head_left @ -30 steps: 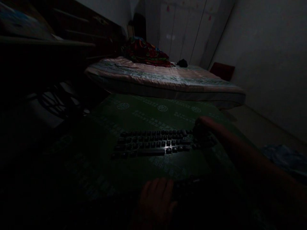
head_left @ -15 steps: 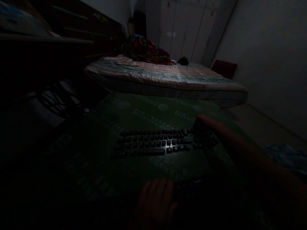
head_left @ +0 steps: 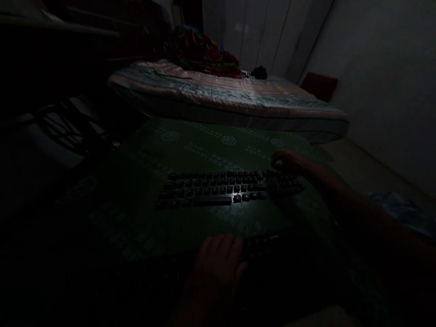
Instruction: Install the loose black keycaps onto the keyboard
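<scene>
The room is very dim. A black keyboard lies across a green printed mat on a table. My right hand reaches over from the right and sits at the keyboard's far right corner, fingers curled down onto it. Near the front edge my left hand lies flat, fingers stretched out together. Its fingertips touch a dark flat object that I cannot make out.
Behind the table is a bed with a striped cover and a heap of colourful cloth. Dark shelving and a chair stand at the left. A pale wall and bare floor lie at the right.
The camera has tipped a little, so everything sits slightly higher in view. My right hand's fingers have curled further onto the keyboard's far right corner. The left hand has hardly moved.
</scene>
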`<state>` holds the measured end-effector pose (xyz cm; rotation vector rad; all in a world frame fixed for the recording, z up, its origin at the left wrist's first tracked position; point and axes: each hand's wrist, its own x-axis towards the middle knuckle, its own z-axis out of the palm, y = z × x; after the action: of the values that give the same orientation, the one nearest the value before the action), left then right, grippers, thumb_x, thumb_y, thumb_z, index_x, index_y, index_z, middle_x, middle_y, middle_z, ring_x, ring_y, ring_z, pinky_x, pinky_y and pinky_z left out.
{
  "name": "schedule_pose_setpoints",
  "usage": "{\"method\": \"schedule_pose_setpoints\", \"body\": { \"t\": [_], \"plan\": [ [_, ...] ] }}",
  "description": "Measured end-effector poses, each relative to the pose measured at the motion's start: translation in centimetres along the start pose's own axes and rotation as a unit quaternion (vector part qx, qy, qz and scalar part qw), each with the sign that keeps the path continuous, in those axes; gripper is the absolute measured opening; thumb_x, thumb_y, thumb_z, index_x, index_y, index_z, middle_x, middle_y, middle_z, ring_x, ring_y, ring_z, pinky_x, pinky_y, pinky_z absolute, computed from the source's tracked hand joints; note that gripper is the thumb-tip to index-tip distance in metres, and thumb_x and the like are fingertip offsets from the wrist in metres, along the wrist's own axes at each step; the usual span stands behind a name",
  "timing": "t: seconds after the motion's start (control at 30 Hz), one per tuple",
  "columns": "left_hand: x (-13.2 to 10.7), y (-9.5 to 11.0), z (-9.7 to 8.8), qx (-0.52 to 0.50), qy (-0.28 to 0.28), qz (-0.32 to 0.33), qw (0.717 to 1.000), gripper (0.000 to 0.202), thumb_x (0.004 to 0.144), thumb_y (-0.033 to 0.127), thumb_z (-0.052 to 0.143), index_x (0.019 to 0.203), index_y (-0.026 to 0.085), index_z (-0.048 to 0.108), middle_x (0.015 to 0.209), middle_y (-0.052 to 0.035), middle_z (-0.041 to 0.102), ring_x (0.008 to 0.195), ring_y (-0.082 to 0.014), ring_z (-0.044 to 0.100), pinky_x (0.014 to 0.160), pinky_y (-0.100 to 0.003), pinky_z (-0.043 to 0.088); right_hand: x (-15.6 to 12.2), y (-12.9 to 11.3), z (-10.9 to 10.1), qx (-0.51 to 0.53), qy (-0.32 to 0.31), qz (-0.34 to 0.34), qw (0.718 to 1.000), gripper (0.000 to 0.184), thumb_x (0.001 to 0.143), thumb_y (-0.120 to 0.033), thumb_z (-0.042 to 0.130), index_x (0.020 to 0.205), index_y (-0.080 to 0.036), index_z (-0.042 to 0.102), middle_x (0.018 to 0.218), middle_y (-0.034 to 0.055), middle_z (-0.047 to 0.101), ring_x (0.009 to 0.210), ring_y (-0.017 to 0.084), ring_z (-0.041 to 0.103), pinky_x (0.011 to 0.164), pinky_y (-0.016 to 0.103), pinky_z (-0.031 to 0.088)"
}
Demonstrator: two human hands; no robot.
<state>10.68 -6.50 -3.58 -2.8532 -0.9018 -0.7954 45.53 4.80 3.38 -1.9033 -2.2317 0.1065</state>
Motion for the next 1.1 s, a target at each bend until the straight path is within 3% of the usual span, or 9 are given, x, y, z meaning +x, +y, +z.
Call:
{"method": "schedule_pose_setpoints", "body": {
  "t": [0.07, 0.2, 0.3, 0.4, 0.63, 0.87, 1.1],
  "plan": [
    [0.3, 0.1, -0.2, -0.008, -0.034, 0.007, 0.999, 0.025, 0.089, 0.023, 0.046, 0.111, 0.016, 0.053, 0.104, -0.0083, 0.066, 0.094, -0.0242, 0.061, 0.083, -0.041, 0.045, -2.6, -1.6, -0.2, 0.029, -0.003, -0.061, 0.998, 0.013, 0.074, -0.015, 0.059, 0.08, -0.018, 0.07, 0.099, 0.009, 0.066, 0.095, 0.021, 0.062, 0.082, 0.03, 0.049],
    [0.8, 0.0, -0.8, -0.015, -0.074, 0.01, 0.997, 0.027, 0.086, 0.022, 0.053, 0.112, 0.015, 0.052, 0.104, -0.0085, 0.065, 0.094, -0.0239, 0.059, 0.082, -0.039, 0.046, -9.8, -5.4, 1.0, 0.103, 0.056, -0.178, 0.977, 0.015, 0.081, -0.019, 0.055, 0.091, -0.019, 0.066, 0.107, 0.0103, 0.063, 0.103, 0.022, 0.059, 0.084, 0.035, 0.051],
    [1.1, 0.1, -1.2, -0.016, -0.092, 0.008, 0.996, 0.027, 0.086, 0.023, 0.053, 0.111, 0.015, 0.051, 0.105, -0.009, 0.064, 0.095, -0.0239, 0.058, 0.082, -0.039, 0.046, -14.5, -8.0, 2.6, 0.097, 0.067, -0.194, 0.974, 0.017, 0.084, -0.019, 0.053, 0.099, -0.02, 0.062, 0.112, 0.0114, 0.061, 0.11, 0.022, 0.056, 0.087, 0.038, 0.051],
    [1.3, 0.2, -1.3, -0.019, -0.112, 0.006, 0.994, 0.028, 0.086, 0.025, 0.054, 0.112, 0.016, 0.051, 0.106, -0.0088, 0.063, 0.095, -0.0237, 0.057, 0.082, -0.039, 0.045, -17.1, -9.9, 3.6, 0.057, 0.054, -0.189, 0.979, 0.017, 0.086, -0.017, 0.051, 0.098, -0.018, 0.063, 0.11, 0.013, 0.062, 0.111, 0.023, 0.055, 0.085, 0.037, 0.053],
    [1.5, 0.3, -1.2, -0.02, -0.128, -0.005, 0.992, 0.028, 0.085, 0.026, 0.056, 0.111, 0.015, 0.052, 0.104, -0.0086, 0.062, 0.095, -0.0243, 0.057, 0.081, -0.039, 0.044, -17.6, -11.6, 3.9, -0.031, 0.092, -0.226, 0.969, 0.022, 0.091, -0.019, 0.043, 0.1, -0.015, 0.063, 0.107, 0.0119, 0.065, 0.107, 0.022, 0.058, 0.084, 0.035, 0.055],
    [1.6, 0.5, -1.4, -0.029, -0.141, -0.009, 0.99, 0.028, 0.086, 0.025, 0.056, 0.111, 0.016, 0.051, 0.104, -0.0083, 0.062, 0.096, -0.0238, 0.056, 0.083, -0.039, 0.044, -16.7, -12.4, 3.7, -0.086, 0.043, -0.247, 0.964, 0.021, 0.09, -0.016, 0.044, 0.091, -0.012, 0.065, 0.1, 0.0137, 0.065, 0.104, 0.024, 0.058, 0.082, 0.037, 0.055],
    [1.4, 0.4, -1.4, -0.031, -0.139, -0.011, 0.99, 0.029, 0.087, 0.028, 0.054, 0.113, 0.016, 0.05, 0.106, -0.009, 0.061, 0.098, -0.0239, 0.055, 0.085, -0.039, 0.043, -16.9, -12.2, 4.2, -0.117, 0.039, -0.246, 0.961, 0.022, 0.089, -0.013, 0.044, 0.095, -0.013, 0.065, 0.109, 0.0135, 0.062, 0.11, 0.025, 0.054, 0.085, 0.037, 0.053]
  ]
}}
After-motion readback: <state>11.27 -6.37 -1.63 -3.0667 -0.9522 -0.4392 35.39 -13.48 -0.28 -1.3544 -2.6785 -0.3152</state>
